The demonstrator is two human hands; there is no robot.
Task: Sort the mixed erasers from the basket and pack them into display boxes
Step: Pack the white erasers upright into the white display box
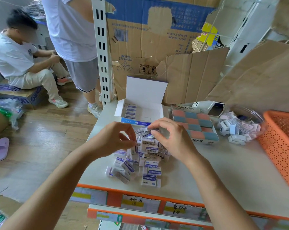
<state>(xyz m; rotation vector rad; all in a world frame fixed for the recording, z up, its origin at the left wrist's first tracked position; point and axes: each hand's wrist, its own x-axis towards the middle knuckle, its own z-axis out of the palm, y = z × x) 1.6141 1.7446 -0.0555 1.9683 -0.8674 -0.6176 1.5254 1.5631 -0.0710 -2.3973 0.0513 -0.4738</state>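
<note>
**Mia:** What is far to the left of the fingers?

**Tom:** A purple slipper (0,149) lies on the floor. Behind it a seated person (16,58) is on a box, and a standing person (74,39) is next to them.

**Mia:** What is the left hand doing?

**Tom:** The left hand (113,138) has its fingers curled. The thumb and fingers pinch one eraser (135,146) and hold it up on its end.

**Mia:** Where are the other ones?

**Tom:** A loose pile of erasers (140,165) lies on the white shelf (223,171). It is right under the fingers of both hands and spreads back toward the person.

**Mia:** And the box to fill?

**Tom:** The open display box (146,90) sits just past the fingertips with its lid standing up. A row of packed erasers (130,112) lies in its left side.

**Mia:** What about the right hand?

**Tom:** The right hand (172,138) is curled too. Its thumb and first finger pinch a small eraser (144,129) at the top of the pile.

**Mia:** What is to the right of those fingers?

**Tom:** A checkered box (203,142) of pink and blue blocks sits just beside the right hand. Next comes a clear tub (250,113) of small pale pieces. The orange basket (281,143) is well away from the fingers, at the right edge.
</note>
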